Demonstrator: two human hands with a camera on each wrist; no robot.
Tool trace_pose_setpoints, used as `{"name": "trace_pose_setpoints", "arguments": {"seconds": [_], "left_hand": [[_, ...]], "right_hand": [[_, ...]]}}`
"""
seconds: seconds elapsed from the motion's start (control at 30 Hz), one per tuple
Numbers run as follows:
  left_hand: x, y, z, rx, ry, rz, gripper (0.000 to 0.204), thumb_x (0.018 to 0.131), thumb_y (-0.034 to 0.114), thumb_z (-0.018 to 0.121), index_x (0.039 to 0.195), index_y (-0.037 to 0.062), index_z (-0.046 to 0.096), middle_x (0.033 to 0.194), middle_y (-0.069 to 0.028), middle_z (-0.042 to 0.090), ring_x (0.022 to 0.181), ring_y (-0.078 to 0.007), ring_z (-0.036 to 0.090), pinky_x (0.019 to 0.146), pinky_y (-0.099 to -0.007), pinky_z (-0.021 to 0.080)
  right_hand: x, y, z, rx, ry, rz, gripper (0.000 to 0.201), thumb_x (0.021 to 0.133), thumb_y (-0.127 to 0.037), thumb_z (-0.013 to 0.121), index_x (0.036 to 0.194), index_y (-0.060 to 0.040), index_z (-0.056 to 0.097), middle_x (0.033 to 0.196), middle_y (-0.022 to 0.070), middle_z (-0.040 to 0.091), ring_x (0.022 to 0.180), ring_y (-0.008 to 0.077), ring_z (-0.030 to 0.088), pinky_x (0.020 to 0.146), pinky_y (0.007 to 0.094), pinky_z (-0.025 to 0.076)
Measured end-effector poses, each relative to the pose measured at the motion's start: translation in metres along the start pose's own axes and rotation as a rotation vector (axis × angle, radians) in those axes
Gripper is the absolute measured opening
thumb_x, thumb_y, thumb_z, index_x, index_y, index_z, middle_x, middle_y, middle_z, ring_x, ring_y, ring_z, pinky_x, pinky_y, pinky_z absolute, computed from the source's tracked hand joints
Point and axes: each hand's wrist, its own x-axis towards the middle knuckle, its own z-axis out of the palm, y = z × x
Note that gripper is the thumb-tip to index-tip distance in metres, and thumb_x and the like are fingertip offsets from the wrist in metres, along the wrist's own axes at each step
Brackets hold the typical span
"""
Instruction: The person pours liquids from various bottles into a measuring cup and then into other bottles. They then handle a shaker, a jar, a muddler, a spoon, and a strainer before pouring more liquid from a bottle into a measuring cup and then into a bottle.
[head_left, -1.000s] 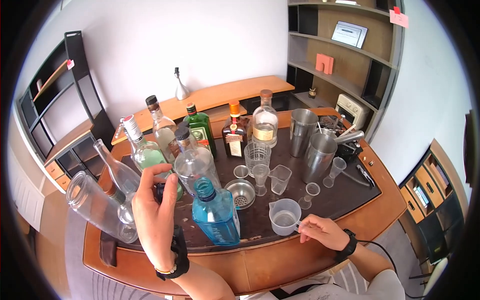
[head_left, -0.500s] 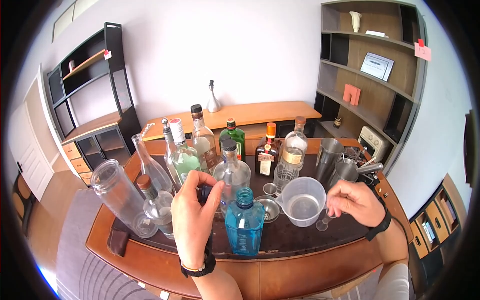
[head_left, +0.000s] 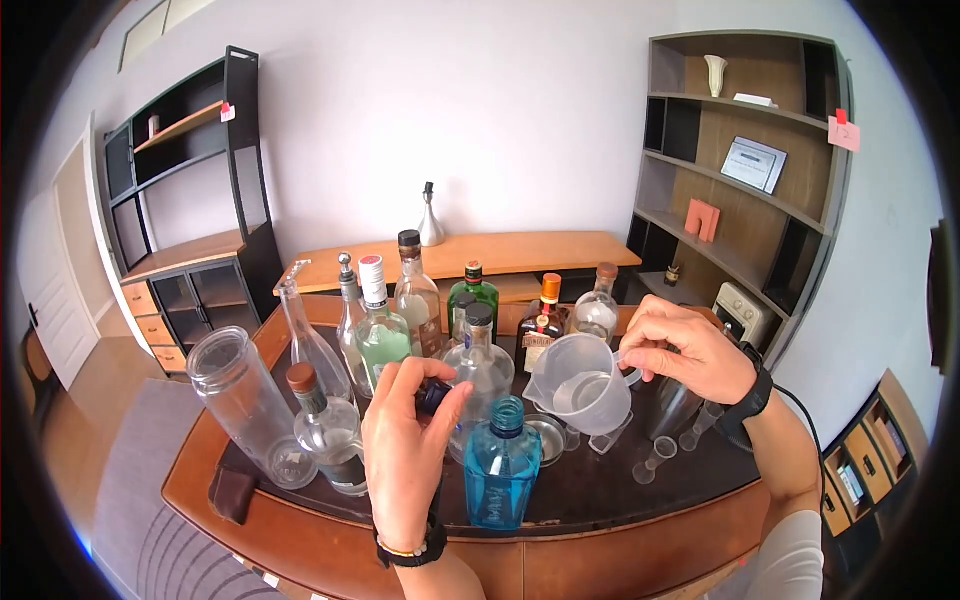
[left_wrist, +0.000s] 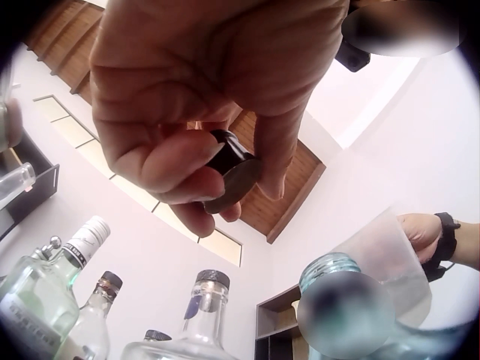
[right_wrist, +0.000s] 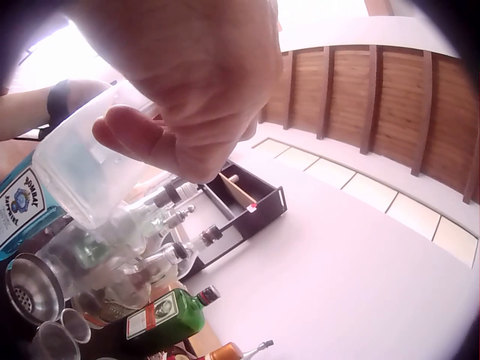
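My left hand pinches a dark bottle cap between thumb and fingers, left of the blue bottle. That square blue glass bottle stands upright on the dark table top, uncapped. A Bombay Sapphire label shows on it in the right wrist view. My right hand grips the small handle of a translucent plastic measuring cup, held in the air with its spout towards the left. In the head view, the spout is just above and right of the bottle's mouth. The cup tilts slightly that way.
Several bottles crowd behind and left of my left hand, among them a brown-capped clear one and a tall glass jar. A metal strainer sits behind the blue bottle. Small jigger glasses stand at right.
My right hand has lifted the measuring cup off the table and carried it left towards the blue bottle, starting to tilt it. My left hand keeps the cap. The head view has shifted upward.
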Motion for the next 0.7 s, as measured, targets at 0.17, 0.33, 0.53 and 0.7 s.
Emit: {"name": "trace_pose_setpoints", "arguments": {"seconds": [0.17,0.33,0.53,0.7], "left_hand": [[0.000,-0.001,-0.001,0.000,0.004,0.018,0.023,0.083,0.014,0.079,0.097,0.0047,0.064,0.085,-0.0103,0.060,0.068,-0.0262,0.061,0.062,-0.0367,0.048],[0.000,0.000,-0.004,0.014,-0.002,0.051,0.022,0.083,0.014,0.079,0.098,0.0046,0.065,0.086,-0.0100,0.060,0.065,-0.0251,0.060,0.060,-0.0356,0.047],[-0.001,0.008,-0.008,-0.054,-0.027,-0.045,0.020,0.083,0.006,0.075,0.097,-0.0003,0.063,0.085,-0.0088,0.059,0.072,-0.0188,0.055,0.067,-0.0300,0.046],[-0.001,0.007,-0.009,-0.046,-0.019,-0.007,0.020,0.083,0.005,0.075,0.098,0.0000,0.064,0.086,-0.0087,0.060,0.073,-0.0189,0.056,0.068,-0.0305,0.046]], "right_hand": [[0.013,-0.004,-0.004,0.008,-0.014,0.077,0.019,0.101,-0.016,0.059,0.098,0.0019,0.066,0.086,0.0068,0.064,0.066,0.0112,0.061,0.062,0.0246,0.049],[0.020,-0.007,-0.004,0.017,-0.043,0.100,0.023,0.101,-0.023,0.059,0.096,-0.0008,0.063,0.079,0.0052,0.064,0.065,0.0120,0.060,0.061,0.0259,0.050],[0.026,-0.014,-0.003,-0.013,-0.072,0.084,0.022,0.101,-0.022,0.059,0.094,-0.0012,0.062,0.078,0.0046,0.063,0.065,0.0122,0.060,0.061,0.0259,0.050],[0.029,-0.021,-0.002,-0.042,-0.092,0.064,0.020,0.101,-0.019,0.059,0.093,-0.0013,0.062,0.078,0.0043,0.061,0.066,0.0120,0.060,0.061,0.0269,0.048]]}}
